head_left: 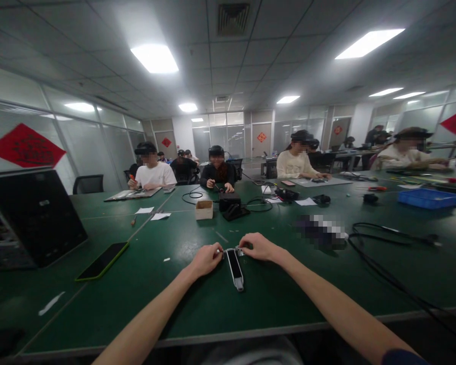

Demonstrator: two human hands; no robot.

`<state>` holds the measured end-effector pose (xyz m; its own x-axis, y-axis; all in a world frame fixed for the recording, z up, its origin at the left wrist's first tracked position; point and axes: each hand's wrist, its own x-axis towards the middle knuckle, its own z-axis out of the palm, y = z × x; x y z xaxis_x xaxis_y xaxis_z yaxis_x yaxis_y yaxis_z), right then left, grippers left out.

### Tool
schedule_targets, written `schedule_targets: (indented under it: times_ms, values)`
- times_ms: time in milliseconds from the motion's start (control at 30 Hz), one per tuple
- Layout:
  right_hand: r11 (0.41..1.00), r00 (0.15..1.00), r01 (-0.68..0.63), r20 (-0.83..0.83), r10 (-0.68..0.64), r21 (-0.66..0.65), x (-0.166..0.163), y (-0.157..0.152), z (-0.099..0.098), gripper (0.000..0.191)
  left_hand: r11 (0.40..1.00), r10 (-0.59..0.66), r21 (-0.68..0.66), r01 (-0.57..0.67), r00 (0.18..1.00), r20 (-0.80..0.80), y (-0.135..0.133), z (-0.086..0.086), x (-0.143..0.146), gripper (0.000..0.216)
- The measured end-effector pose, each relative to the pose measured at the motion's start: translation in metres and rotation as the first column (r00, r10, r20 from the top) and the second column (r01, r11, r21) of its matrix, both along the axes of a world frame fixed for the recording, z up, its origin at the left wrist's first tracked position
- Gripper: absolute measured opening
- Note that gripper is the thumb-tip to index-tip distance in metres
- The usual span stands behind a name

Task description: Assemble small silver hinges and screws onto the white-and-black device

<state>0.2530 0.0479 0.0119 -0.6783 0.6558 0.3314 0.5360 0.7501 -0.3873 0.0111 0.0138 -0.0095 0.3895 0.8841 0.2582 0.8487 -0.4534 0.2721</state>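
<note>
While table (197,309) spreads to its edge (258,332), pinched fingers (217,249) (grip unclear) flank a device (234,267).

hp logo (44,203) — on black computer case (53,228)

Gadget (234,269) lay on counter (137,304) between left hand (209,258) and right hand (257,247); phone (103,261) left, tray (427,202) right, box (204,212) behind.
</note>
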Motion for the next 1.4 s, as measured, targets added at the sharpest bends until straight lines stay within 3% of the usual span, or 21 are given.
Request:
schedule_targets:
  times_ms: [167,467,633,867,1400]
  values:
    - [0.977,0.985,-0.074,0.139,0.103,-0.199,0.009,0.000,0.003,0.018,1.000,0.004,-0.005,-0.004,1.000,0.010,0.001,-0.001,-0.001,0.017]
    - [0.967,0.983,-0.021,0.171,0.066,-0.253,0.004,0.000,0.001,0.011,1.000,-0.019,0.012,0.019,1.000,0.012,0.000,0.000,-0.001,0.015]
    - [0.994,0.998,0.045,0.053,-0.040,-0.100,0.006,0.007,-0.001,0.011,1.000,-0.023,0.006,0.023,1.000,0.012,0.000,0.000,-0.002,0.015]
    - [0.999,0.999,-0.015,-0.037,0.014,-0.029,0.000,0.015,-0.013,0.011,1.000,-0.014,0.001,0.014,1.000,0.006,-0.001,0.001,-0.001,0.017]
    - [0.994,0.993,0.005,-0.118,-0.018,-0.105,-0.006,0.008,-0.015,0.012,1.000,-0.022,-0.007,0.023,1.000,0.009,0.000,0.001,-0.001,0.016]
